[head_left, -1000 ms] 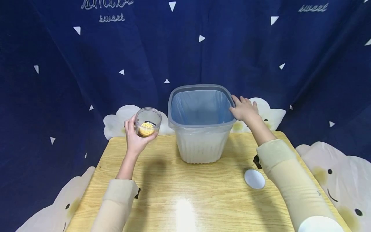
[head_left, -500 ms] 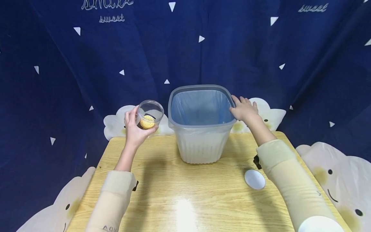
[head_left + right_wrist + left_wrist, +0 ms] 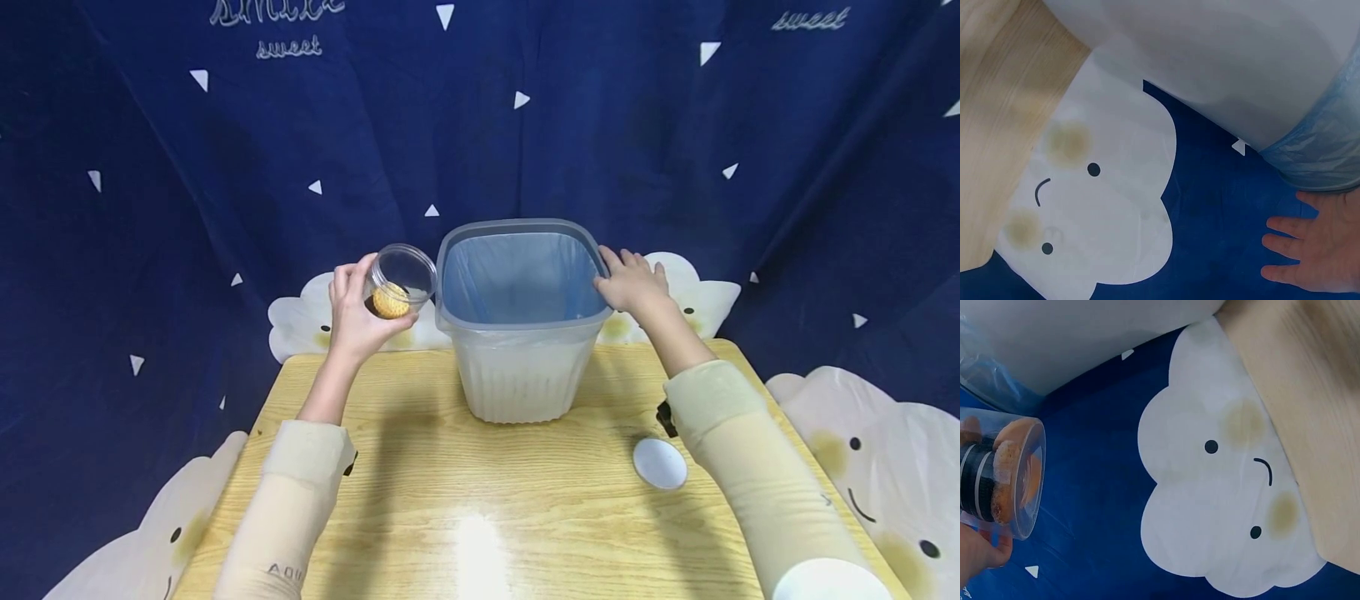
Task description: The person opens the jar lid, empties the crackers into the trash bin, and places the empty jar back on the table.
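My left hand (image 3: 358,315) grips a clear plastic jar (image 3: 422,282) without a lid, tilted toward the bin's left side. Inside lie cookies: a yellow one (image 3: 391,301) shows in the head view. In the left wrist view, dark sandwich cookies (image 3: 984,481) and brown ones (image 3: 1005,478) are stacked near the jar's base. A grey-rimmed trash bin (image 3: 517,375) with a bluish liner (image 3: 517,275) stands upright at the table's far edge. My right hand (image 3: 633,282) rests against the bin's right rim, its fingers spread straight in the right wrist view.
A round white lid (image 3: 660,463) lies on the wooden table (image 3: 450,475) at the right, beside my right sleeve (image 3: 750,467). A dark blue curtain (image 3: 360,125) with clouds and triangles hangs behind and around the table.
My left hand has moved right and up with the jar, nearer the bin. The jar leans further to the right. The right hand and bin have stayed put.
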Available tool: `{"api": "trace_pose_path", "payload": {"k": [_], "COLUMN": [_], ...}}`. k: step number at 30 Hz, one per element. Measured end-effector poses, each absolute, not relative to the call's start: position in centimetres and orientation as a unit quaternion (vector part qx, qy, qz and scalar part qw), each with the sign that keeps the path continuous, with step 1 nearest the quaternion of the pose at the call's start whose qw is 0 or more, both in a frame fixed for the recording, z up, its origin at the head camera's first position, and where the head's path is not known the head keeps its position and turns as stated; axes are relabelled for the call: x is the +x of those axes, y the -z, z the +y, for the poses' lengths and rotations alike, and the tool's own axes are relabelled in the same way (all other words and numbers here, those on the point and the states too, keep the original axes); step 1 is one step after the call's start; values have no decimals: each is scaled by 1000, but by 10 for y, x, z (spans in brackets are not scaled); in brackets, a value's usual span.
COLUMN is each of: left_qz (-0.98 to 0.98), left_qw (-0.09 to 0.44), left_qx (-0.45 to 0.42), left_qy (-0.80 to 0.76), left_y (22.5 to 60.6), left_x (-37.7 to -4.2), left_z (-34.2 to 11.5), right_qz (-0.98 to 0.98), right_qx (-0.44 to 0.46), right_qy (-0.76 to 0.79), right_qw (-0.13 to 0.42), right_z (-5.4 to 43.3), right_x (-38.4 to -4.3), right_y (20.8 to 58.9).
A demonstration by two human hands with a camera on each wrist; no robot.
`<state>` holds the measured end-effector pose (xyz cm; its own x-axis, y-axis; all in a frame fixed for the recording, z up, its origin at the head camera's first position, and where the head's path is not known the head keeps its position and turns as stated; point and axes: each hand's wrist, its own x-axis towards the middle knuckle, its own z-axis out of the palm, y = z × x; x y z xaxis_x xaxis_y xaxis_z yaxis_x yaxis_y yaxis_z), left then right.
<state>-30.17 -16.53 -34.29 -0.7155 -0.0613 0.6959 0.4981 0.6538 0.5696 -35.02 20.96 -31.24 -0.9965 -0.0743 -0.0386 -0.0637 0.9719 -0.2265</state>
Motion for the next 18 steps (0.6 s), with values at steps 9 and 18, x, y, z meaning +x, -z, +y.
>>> {"api": "trace_pose_path", "payload": {"k": [9, 18], "left_qz": [-851, -872], "left_qw": [351, 334], "left_qx": [-147, -150], "left_qy": [361, 325], "left_y": [329, 317], "left_x": [-311, -316], "left_z": [-159, -151], "right_qz": [993, 993], "right_qx": [-34, -32], "right_qy": [112, 114], "right_qw": [22, 27], "right_z": [210, 209], "right_x": [-350, -351], "right_y": [313, 314]}}
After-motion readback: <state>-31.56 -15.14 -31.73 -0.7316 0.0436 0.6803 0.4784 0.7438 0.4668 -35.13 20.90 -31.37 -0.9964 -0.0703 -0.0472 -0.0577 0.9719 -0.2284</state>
